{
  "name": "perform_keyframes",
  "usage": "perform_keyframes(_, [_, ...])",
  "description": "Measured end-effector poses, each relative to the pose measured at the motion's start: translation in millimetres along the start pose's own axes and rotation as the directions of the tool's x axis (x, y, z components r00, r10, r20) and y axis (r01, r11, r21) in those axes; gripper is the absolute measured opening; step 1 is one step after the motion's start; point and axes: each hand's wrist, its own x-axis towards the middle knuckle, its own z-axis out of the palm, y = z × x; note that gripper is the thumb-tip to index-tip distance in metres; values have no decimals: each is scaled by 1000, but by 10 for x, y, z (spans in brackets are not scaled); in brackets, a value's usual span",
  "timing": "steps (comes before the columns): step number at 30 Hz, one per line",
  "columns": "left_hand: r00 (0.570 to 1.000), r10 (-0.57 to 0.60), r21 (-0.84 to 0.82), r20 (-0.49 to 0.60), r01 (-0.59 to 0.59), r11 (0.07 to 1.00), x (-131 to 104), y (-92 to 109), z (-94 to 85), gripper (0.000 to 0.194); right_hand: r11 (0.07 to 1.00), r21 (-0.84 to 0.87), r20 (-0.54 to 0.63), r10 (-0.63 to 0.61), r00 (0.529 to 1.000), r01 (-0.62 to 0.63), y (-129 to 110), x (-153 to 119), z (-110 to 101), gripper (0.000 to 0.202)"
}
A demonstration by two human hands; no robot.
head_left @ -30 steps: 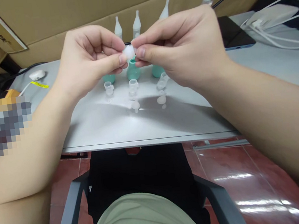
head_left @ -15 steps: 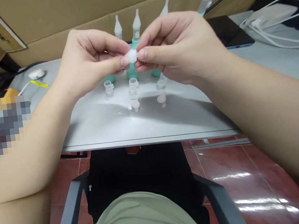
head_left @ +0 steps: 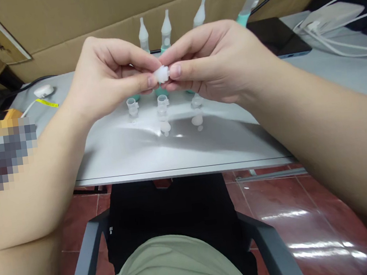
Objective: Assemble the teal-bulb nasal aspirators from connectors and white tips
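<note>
My left hand (head_left: 115, 70) and my right hand (head_left: 204, 61) meet above the table, both closed in a pinch on one small white translucent plastic piece (head_left: 162, 74). Fingertips cover its ends, so its full shape is hidden. Behind my hands stand several teal squeeze bulbs with white pointed nozzles, such as this nasal aspirator (head_left: 166, 30); my fingers partly hide them. Below my hands, a row of small clear plastic cups stands on the table, among them a left cup (head_left: 132, 107), a middle cup (head_left: 163, 107) and a right cup (head_left: 196, 100). Two flat whitish pieces lie nearer me, a left one (head_left: 165, 126) and a right one (head_left: 197, 120).
The grey table (head_left: 132, 157) ends at a front edge close to me. A dark tablet-like device (head_left: 278, 36) and white cables (head_left: 329, 43) are at the right. A white plug (head_left: 44, 91) lies at the left. Cardboard (head_left: 88, 15) stands behind.
The small white piece has turned a little between my fingers, and its ridged side shows differently. My fingertips have come closer together. The view has shifted slightly.
</note>
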Motion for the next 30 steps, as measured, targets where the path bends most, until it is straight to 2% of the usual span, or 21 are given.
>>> perform_keyframes(3, [1000, 13, -3, -9, -13, 1000, 9, -27, 5, 24, 1000, 11, -6, -5, 1000, 5, 9, -15, 4, 27])
perform_keyframes(6, [1000, 2, -4, -17, -2, 1000, 8, 30, 26, 28, 999, 28, 17, -35, 999, 35, 32, -11, -12, 30])
perform_keyframes(7, [997, -66, 15, -41, 67, 998, 6, 58, 32, 22, 998, 37, 28, -47, 999, 45, 41, -8, -18, 30])
perform_keyframes(9, [994, -97, 38, -40, 99, 994, 1, 102, 37, 20, 997, 52, 35, -53, 998, 51, 54, -1, -28, 30])
perform_keyframes(12, [998, -64, 44, -14, 64, 997, 5, 84, 19, 19, 997, 61, 34, -44, 998, 42, 59, 6, -34, 29])
perform_keyframes(16, [999, -34, 4, -8, 34, 999, 16, 8, 7, 31, 999, 48, -6, -26, 1000, 27, 49, 12, -32, 31])
perform_keyframes(20, [998, -31, -1, -47, 31, 1000, -3, 69, 46, 27, 1000, 21, -57, 12, 998, -11, 57, 10, -35, 29])
perform_keyframes(24, [999, -43, -13, 5, 43, 999, 3, 67, 36, 26, 998, 56, -16, 5, 1000, -4, 63, 9, -34, 30])
perform_keyframes(25, [999, -31, -6, -18, 31, 1000, 14, 35, 21, 23, 998, 62, -9, 7, 1000, -6, 60, 10, -32, 31])
perform_keyframes(26, [999, -36, -5, 37, 36, 999, 25, -2, 4, 24, 998, 62, -14, 12, 1000, -11, 54, 11, -30, 31])
perform_keyframes(27, [998, 21, -24, 59, -19, 1000, 35, -37, -11, 33, 998, 59, -25, 22, 999, -20, 47, 13, -27, 32])
perform_keyframes(28, [1000, 10, -12, 23, -10, 1000, 41, -61, -22, 37, 998, 57, -32, 32, 999, -30, 40, 15, -25, 33])
perform_keyframes(30, [998, -34, 27, -45, 35, 999, 37, -68, -28, 29, 997, 69, -25, 40, 999, -38, 30, 17, -22, 35])
